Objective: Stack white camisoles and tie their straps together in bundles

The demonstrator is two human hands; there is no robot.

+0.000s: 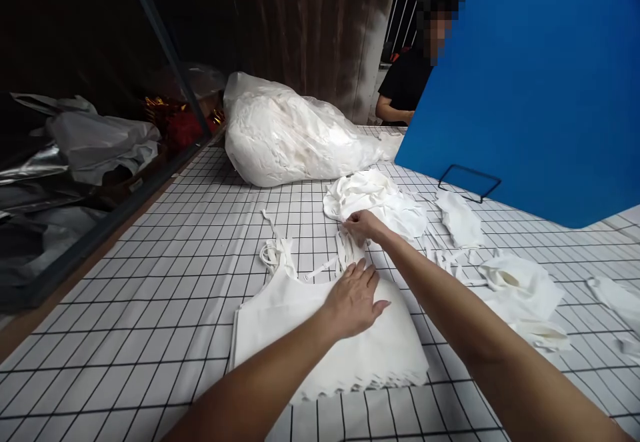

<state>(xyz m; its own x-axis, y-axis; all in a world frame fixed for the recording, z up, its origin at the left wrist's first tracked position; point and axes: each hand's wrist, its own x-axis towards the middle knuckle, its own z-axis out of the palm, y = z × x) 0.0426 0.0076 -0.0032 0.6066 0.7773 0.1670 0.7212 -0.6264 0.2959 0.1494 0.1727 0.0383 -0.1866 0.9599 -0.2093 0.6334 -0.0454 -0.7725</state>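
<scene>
A neat stack of white strappy tops (310,335) lies on the table in front of me, their scalloped hems toward me. My left hand (354,301) rests flat on the upper right of the stack, fingers stretched out and nothing held. Just beyond it, my right hand (367,225) is closed in a pinch at the upper end of the bunched right shoulder straps (347,249). The left straps (277,253) lie loosely curled at the far left of the stack. Touching or very near my right hand is a crumpled heap of white garments (380,202).
A large clear bag of white cloth (295,132) sits at the back of the grid-patterned table (150,309). More white garments (520,289) lie scattered to the right. A blue board (530,89) blocks the upper right, partly hiding a person (407,85). Plastic bags (105,139) fill the left.
</scene>
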